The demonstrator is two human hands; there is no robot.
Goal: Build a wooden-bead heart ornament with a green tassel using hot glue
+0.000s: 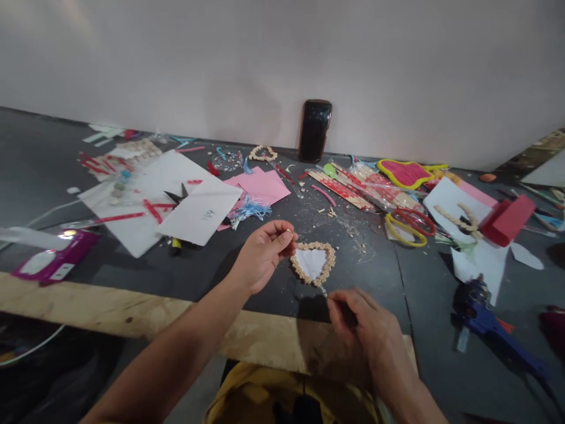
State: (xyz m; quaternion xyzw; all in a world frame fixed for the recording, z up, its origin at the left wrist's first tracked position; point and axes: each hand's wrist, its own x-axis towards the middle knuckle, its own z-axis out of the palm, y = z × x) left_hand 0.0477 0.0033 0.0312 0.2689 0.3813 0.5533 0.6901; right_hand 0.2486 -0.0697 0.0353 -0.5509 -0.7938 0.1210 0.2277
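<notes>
A heart-shaped ornament (330,259), white inside with a rim of small beige pieces, is at the table's front, between my hands. My left hand (267,250) is closed in a pinch by its upper left edge. A tiny pale speck shows at those fingertips, too small to name. Below the heart's lower point, my right hand (368,324) pinches the end of a thin pale strand (323,291) that runs down from the heart. Whether the left fingers touch the rim, I cannot tell.
Behind lie pink paper (265,184), blue tinsel (251,211), a white card (200,211) and wooden sticks (339,189). Scissors (406,228) and a blue glue gun (489,324) lie to the right. A phone (315,131) leans on the wall; a purple power strip (59,256) is left.
</notes>
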